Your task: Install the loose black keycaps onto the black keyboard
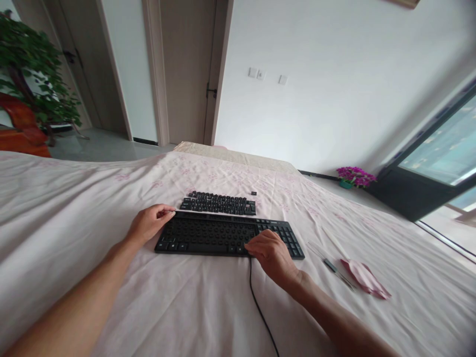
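A black keyboard (208, 248) lies on the cloth in front of me, most of its main key area stripped of caps, with the bottom row and number pad still capped. My left hand (150, 222) is closed at its far left corner, thumb and fingertips gripping the edge. Over the right part of the keys, my right hand (268, 250) is bent down with its fingers pinched together; whatever they hold is hidden. Beyond the keyboard, loose black keycaps (219, 204) are laid out in rows. One single keycap (254, 193) lies apart from them at the right.
A black cable (256, 297) runs from the keyboard toward me. To the right lie a thin tool with a dark handle (330, 265) and a pink cloth (364, 277). The pale floral cloth (122, 198) is wrinkled. Farther off stand a flowerpot (346, 184) and a leafy plant (33, 64).
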Tool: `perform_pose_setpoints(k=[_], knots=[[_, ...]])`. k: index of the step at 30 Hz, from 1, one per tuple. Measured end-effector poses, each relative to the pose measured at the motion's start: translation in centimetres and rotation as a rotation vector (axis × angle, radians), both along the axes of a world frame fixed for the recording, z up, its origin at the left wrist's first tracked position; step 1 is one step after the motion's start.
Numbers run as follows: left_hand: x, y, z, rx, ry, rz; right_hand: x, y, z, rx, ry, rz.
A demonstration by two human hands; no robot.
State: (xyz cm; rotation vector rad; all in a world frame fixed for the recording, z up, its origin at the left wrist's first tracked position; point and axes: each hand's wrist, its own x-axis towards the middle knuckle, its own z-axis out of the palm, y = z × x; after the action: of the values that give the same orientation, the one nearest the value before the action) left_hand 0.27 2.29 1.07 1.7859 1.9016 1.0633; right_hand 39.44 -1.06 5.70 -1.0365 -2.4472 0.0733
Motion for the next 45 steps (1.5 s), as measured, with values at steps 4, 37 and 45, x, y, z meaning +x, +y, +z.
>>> perform_pose_setpoints(k=[4, 37, 45], knots=[[-0.1, 0.0, -0.2, -0.002, 0.007, -0.003, 0.0, -0.1, 0.0, 0.002, -0.004, -0.003], [0.0, 0.0, 0.2, 0.001, 0.039, 0.0, -0.6, -1.0, 1.2, 0.114, -0.326, 0.036], [0.0, 0.0, 0.1, -0.004, 0.019, -0.001, 0.6, -0.6, 0.2, -0.018, -0.023, -0.094]])
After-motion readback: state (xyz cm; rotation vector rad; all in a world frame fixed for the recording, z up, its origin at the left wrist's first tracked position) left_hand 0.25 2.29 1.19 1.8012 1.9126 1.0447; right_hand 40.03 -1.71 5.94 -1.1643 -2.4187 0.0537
